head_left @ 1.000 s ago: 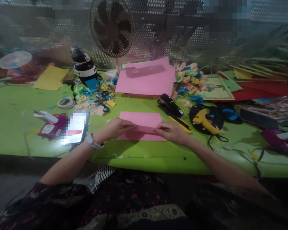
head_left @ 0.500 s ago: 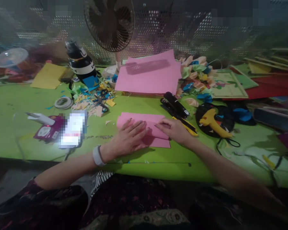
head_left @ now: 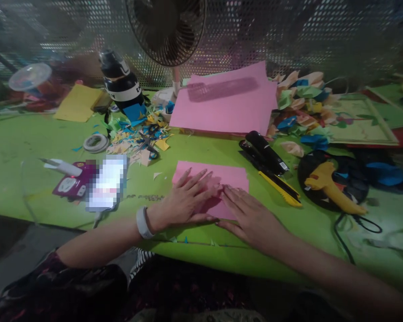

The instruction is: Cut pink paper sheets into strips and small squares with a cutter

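Note:
A folded sheet of pink paper (head_left: 215, 172) lies on the green table in front of me. Across its left part my left hand (head_left: 188, 197) rests flat, fingers stretched out and slightly spread. My right hand (head_left: 248, 214) presses on its lower right part, fingers extended and thumb apart near the front edge. The fingertips of both hands come close together at the paper's middle. Much of the paper's lower half is hidden under the hands. Larger pink sheets (head_left: 225, 107) lie farther back.
Right of the paper are a black stapler (head_left: 267, 152), a yellow cutter (head_left: 282, 190) and a yellow glue gun (head_left: 332, 185) with its cord. On the left lie a lit phone (head_left: 107, 183), a tape roll (head_left: 96, 143), scissors (head_left: 148, 145) and paper scraps. A bottle (head_left: 124, 91) and a fan (head_left: 166, 29) stand behind.
My right hand has let go of the paper's upper right edge and come down flat onto its lower right part. The left hand stays on the paper. The view has shifted slightly.

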`<state>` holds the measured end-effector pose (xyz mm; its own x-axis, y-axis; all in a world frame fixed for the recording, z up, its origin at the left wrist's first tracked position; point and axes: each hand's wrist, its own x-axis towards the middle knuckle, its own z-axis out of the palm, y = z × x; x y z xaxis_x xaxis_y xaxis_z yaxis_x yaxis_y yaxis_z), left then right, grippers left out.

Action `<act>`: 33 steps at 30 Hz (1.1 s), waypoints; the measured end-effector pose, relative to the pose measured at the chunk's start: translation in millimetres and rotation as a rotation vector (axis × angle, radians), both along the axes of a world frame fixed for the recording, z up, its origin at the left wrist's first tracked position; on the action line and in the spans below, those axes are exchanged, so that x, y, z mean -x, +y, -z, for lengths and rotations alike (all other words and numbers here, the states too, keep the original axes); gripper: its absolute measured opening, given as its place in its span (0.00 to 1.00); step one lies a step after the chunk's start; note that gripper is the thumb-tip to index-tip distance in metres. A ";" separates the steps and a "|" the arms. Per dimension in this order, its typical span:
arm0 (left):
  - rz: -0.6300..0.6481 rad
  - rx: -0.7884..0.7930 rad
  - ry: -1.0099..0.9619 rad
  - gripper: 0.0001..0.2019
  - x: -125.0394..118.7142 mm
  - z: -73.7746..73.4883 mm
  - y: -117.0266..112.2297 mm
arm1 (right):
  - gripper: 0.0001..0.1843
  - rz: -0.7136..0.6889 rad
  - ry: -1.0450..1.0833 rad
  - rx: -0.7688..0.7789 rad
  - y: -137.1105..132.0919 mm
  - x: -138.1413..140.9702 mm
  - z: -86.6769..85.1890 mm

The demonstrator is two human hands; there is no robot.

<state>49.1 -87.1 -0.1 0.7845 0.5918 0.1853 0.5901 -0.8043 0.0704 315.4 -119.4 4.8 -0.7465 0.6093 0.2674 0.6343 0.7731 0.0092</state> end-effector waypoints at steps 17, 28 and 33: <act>-0.049 0.092 -0.016 0.48 1.5 0.2 -16.0 | 0.47 0.018 0.024 -0.023 -13.3 4.0 4.0; -0.054 0.127 -0.006 0.45 -0.9 -2.0 -13.0 | 0.50 0.036 0.031 0.039 -15.4 3.2 10.0; -0.065 0.138 0.001 0.45 -1.0 -2.2 -13.5 | 0.48 0.042 0.054 0.087 -15.8 2.7 10.9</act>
<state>50.1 -100.6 2.1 0.7441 0.6609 0.0979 0.6405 -0.7473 0.1769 312.7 -135.2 -6.1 -0.7059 0.6622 0.2514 0.6637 0.7423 -0.0918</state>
